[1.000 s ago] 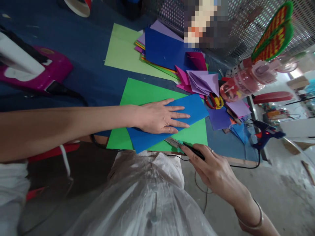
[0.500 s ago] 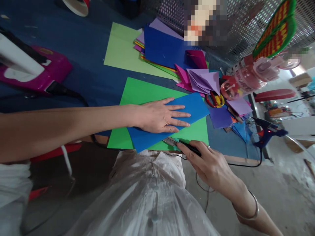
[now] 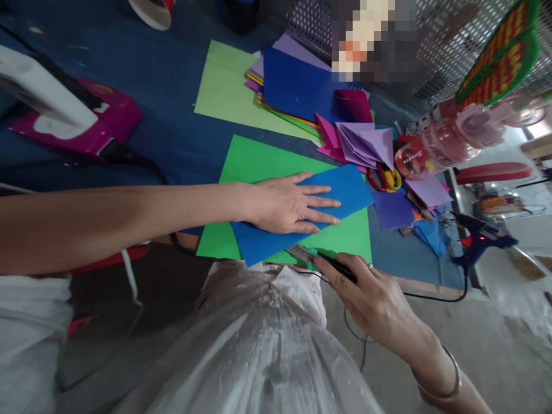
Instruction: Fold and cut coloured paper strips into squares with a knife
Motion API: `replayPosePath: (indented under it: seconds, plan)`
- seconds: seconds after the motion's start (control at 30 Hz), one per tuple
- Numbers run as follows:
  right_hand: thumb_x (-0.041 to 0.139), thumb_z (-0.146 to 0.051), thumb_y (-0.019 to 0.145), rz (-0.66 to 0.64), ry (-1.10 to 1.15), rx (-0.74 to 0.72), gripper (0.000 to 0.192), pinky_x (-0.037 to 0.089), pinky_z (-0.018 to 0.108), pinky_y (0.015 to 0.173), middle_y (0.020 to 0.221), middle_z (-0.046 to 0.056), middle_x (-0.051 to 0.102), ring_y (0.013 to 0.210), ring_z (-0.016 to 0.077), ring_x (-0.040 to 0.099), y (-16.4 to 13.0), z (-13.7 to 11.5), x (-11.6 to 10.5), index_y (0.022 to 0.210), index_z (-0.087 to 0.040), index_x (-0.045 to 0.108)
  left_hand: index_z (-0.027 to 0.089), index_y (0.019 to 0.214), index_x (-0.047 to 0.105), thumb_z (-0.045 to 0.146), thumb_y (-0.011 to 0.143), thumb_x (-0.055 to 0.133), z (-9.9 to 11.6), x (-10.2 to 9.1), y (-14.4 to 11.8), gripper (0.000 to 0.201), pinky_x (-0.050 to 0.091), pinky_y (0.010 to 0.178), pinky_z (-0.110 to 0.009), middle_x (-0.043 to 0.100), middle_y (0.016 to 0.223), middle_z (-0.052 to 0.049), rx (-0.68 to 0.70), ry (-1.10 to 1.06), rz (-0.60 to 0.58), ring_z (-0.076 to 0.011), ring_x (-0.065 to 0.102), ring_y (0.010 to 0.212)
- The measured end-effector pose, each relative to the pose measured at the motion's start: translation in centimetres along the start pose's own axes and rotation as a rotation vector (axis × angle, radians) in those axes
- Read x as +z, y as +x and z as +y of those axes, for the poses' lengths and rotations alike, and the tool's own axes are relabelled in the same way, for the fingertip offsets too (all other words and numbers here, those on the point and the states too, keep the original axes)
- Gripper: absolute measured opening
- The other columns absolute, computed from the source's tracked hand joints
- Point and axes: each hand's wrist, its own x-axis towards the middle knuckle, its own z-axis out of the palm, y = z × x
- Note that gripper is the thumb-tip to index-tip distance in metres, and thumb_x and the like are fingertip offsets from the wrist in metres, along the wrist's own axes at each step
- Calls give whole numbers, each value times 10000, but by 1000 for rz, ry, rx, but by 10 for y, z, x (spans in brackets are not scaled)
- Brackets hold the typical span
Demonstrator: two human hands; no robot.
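Blue-topped work table (image 3: 164, 123) under a wire mesh screen at the far side, coloured paper strewn across it. Left hand (image 3: 288, 204) lies flat, fingers spread, palm down on a blue paper sheet (image 3: 349, 190), pinning it. That sheet rests at a slant on a bright green sheet (image 3: 254, 164) at the near edge of the table. Right hand (image 3: 375, 299) sits just off the near edge, closed around a black-handled cutter (image 3: 321, 259); its metal blade points left and lies along the near rim of the green sheet, close under the blue one. Silver bangle on the right wrist, ring on one finger.

Farther off: pale green sheet (image 3: 224, 95), then a stack of mixed papers topped by a dark blue sheet (image 3: 297, 86). Folded purple paper (image 3: 366, 144) to the right of the blue sheet, red-and-yellow scissors (image 3: 383, 178) beside it. Blue glue gun (image 3: 478, 241) at the right edge. Magenta appliance (image 3: 107, 123) at far left. White plastic bag (image 3: 267, 339) in the near foreground.
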Motion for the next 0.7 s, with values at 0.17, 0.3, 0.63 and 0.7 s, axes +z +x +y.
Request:
replayPosePath:
  seconds: [0.17, 0.3, 0.63, 0.7]
  plan:
    - [379, -107, 1058, -11, 5, -12, 473, 601, 283, 612, 1066, 110, 701, 811, 184, 712, 2, -1, -1, 1452, -201, 624, 476, 1586, 447, 525, 1065, 408, 2, 0, -1, 524, 16, 1356, -521, 307, 1726, 121, -14, 25, -37, -254, 211, 1652]
    - [355, -90, 1058, 9, -16, -9, 480, 605, 288, 604, 1050, 111, 690, 834, 197, 728, 8, 1, 1, 1443, -192, 623, 453, 1617, 399, 539, 1071, 353, -2, -3, 3, 555, -23, 1352, -518, 247, 1744, 128, -26, 54, -91, -245, 164, 1665]
    - [421, -86, 1053, -5, -84, 48, 480, 583, 286, 573, 1071, 104, 667, 799, 189, 703, 7, 13, 1, 1492, -202, 578, 383, 1647, 380, 461, 1084, 330, -1, -12, 29, 570, 8, 1353, -508, 237, 1763, 81, -100, 168, -61, -243, 155, 1668]
    - [422, -76, 1050, 2, -73, 49, 486, 580, 288, 570, 1075, 105, 668, 779, 184, 696, 7, 13, 3, 1493, -201, 575, 359, 1655, 371, 461, 1094, 322, 0, -16, 19, 572, -2, 1353, -477, 232, 1767, 74, -75, 171, -69, -233, 130, 1672]
